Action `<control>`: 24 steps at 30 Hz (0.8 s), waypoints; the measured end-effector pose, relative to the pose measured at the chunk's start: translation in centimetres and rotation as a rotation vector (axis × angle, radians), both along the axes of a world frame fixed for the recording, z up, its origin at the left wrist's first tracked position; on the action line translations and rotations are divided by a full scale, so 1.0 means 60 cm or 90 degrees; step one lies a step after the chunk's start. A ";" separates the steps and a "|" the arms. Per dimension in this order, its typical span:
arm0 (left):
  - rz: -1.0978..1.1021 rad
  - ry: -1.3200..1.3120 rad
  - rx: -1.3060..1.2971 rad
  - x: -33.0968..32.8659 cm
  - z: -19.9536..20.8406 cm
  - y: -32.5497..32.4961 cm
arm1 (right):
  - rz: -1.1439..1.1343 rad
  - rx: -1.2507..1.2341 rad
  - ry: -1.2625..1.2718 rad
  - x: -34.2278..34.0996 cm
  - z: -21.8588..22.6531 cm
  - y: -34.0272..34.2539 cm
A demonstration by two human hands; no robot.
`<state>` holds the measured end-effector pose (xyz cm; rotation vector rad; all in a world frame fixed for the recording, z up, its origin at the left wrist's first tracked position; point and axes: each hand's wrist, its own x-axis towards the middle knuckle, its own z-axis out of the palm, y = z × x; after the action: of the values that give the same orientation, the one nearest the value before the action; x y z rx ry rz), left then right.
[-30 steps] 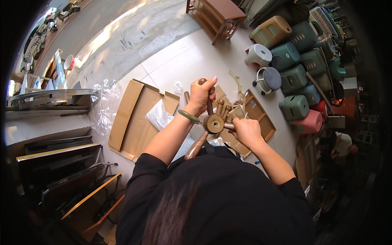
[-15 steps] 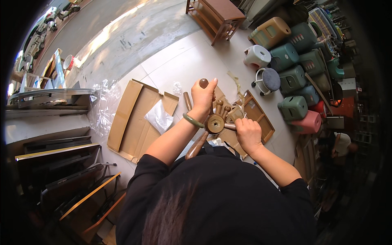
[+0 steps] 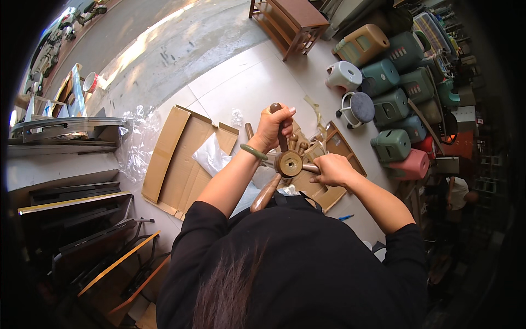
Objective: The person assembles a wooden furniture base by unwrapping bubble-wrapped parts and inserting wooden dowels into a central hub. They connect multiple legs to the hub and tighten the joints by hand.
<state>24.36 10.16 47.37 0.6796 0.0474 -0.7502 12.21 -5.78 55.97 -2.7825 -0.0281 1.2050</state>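
Note:
A round brown wooden hub (image 3: 289, 164) with a dark hole in its end faces up in front of me, and turned wooden legs spread from it. My left hand (image 3: 269, 129), with a green bangle at the wrist, is wrapped around the leg pointing away from me, whose rounded tip shows above the fist. My right hand (image 3: 333, 170) has its fingers closed around the leg on the right side of the hub. Another tapered leg (image 3: 265, 195) points toward my body. Beyond the hub, several smaller knobbed wooden pieces (image 3: 296, 140) are partly hidden by it.
Flattened cardboard (image 3: 174, 159) and a white plastic bag (image 3: 210, 156) lie on the floor to the left. A wooden frame (image 3: 346, 147) lies at right. Stacked plastic stools (image 3: 392, 105), a wheeled stool (image 3: 361, 107) and a brown wooden rack (image 3: 290, 24) stand farther off. Folded tables lean at left.
My right hand has turned and shifted slightly on its leg, its fingers now reaching over it. My left hand's grip has loosened a little, showing more of the leg below.

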 end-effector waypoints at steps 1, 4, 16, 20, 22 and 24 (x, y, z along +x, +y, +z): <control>-0.014 0.002 -0.010 0.001 -0.004 0.001 | -0.004 0.007 0.013 0.001 -0.004 -0.003; -0.052 -0.001 -0.076 0.007 -0.018 0.006 | -0.013 0.041 0.051 0.012 -0.012 -0.012; 0.260 -0.055 0.342 -0.031 0.026 -0.031 | 0.214 -0.105 -0.592 -0.066 -0.043 0.030; 0.229 -0.030 0.258 -0.020 0.016 -0.035 | 0.133 -0.145 -0.459 -0.060 -0.081 0.022; 0.185 -0.018 0.227 -0.016 0.010 -0.029 | 0.089 -0.092 -0.335 -0.045 -0.079 0.018; 0.162 -0.016 0.195 -0.016 0.009 -0.024 | 0.066 -0.065 -0.264 -0.032 -0.064 0.018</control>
<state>23.42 8.72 47.88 0.9542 0.2258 -0.4918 10.27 -4.71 52.15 -3.1037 -0.1509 0.6411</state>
